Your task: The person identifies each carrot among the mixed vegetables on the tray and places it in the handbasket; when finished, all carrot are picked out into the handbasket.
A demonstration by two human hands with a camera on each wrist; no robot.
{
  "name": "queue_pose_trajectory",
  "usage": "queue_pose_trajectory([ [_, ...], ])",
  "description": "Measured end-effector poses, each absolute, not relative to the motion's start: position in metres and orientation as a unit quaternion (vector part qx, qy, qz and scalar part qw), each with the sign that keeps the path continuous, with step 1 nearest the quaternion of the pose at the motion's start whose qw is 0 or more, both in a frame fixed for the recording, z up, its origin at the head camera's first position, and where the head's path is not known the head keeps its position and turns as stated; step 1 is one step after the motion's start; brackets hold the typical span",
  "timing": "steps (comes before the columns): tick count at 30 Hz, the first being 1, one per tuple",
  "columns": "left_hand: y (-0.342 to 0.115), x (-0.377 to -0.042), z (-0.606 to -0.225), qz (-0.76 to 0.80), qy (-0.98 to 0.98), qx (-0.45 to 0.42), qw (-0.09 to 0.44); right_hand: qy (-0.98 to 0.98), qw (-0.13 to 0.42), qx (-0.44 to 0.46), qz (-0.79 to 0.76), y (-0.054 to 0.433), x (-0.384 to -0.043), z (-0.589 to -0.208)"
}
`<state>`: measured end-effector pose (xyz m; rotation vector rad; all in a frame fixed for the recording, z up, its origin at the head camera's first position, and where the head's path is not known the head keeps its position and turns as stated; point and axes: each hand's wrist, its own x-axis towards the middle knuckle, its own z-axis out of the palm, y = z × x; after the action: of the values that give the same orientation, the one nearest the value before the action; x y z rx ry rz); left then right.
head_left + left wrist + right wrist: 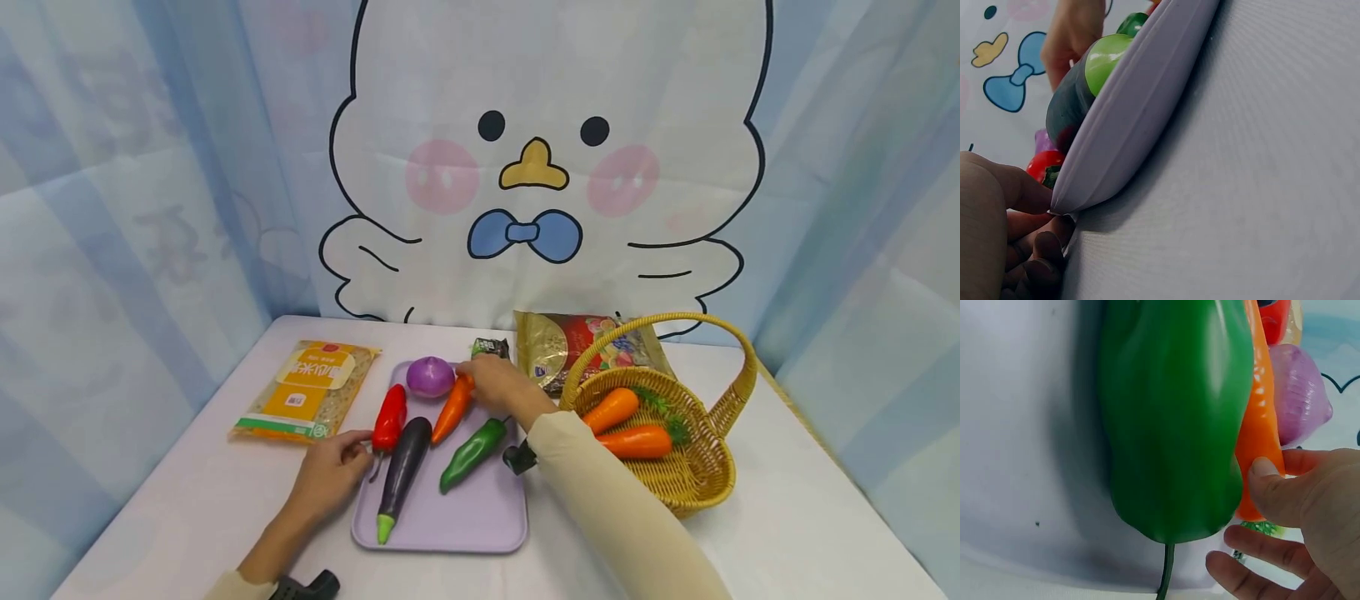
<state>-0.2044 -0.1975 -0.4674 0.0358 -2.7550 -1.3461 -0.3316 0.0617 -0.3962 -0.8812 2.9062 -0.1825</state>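
Observation:
In the head view my right hand (501, 385) is at the tray's far right, pinching an orange carrot (453, 408) near its upper end. The right wrist view shows thumb and index finger on the carrot (1259, 434), beside a green pepper (1175, 419). My left hand (330, 475) pinches the left rim of the lilac tray (450, 533), thumb above and fingers beneath in the left wrist view. Next to it lie a red pepper (390, 419) and a dark eggplant (406, 467). A purple onion (431, 377) sits at the tray's far end.
On the right stands a yellow wicker basket (678, 487) with carrots (637, 442) inside and a tall handle. Behind it lies a gold and red packet (555, 346). A yellow grain packet (315, 387) is at left, and a small dark green packet (491, 346) beyond the tray.

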Motion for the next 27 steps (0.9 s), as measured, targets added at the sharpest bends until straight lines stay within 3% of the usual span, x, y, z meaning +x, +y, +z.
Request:
queue_pose_trajectory([
  [27, -0.1977, -0.2033, -0.4679, -0.436, -0.899, 0.017, 0.035, 0.952, 0.107, -0.282, -0.058, 0.0711, -0.3275, -0.3958],
])
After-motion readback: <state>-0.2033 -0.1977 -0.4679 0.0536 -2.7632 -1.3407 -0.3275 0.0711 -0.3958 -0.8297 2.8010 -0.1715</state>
